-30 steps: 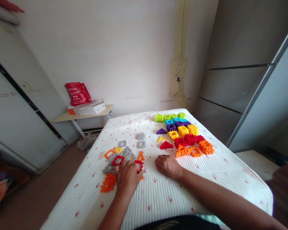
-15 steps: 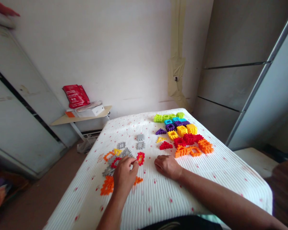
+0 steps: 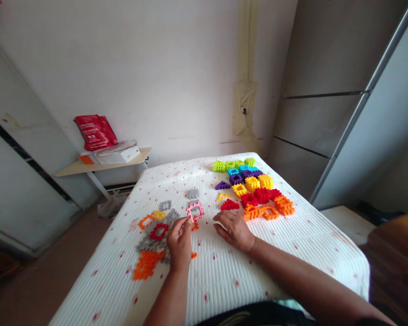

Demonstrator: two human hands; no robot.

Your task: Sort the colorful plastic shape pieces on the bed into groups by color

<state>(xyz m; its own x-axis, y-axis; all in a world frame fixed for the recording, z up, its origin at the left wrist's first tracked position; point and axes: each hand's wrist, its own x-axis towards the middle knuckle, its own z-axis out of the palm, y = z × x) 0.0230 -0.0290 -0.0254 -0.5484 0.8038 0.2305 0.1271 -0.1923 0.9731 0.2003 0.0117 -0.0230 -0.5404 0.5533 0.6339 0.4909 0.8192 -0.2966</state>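
Observation:
My left hand [image 3: 179, 239] pinches a red square frame piece [image 3: 195, 211] and holds it up above the white bed cover [image 3: 245, 267]. Under and left of that hand lies a loose pile of orange, grey and red interlocking pieces [image 3: 153, 235]. My right hand [image 3: 233, 228] rests on the cover just right of the held piece, fingers partly spread, holding nothing. Beyond it, sorted groups of pieces [image 3: 253, 188] lie in rows: green, blue, purple, yellow, red, orange.
A small side table [image 3: 102, 164] with a red bag [image 3: 95, 131] and a white box stands by the wall at the left. Grey cabinet doors line the left and right sides. The bed's edges drop off left and right.
My left hand picked the red square frame piece out of the pile and lifted it up and to the right. My right hand shifted slightly and its fingers spread. The camera view drifted.

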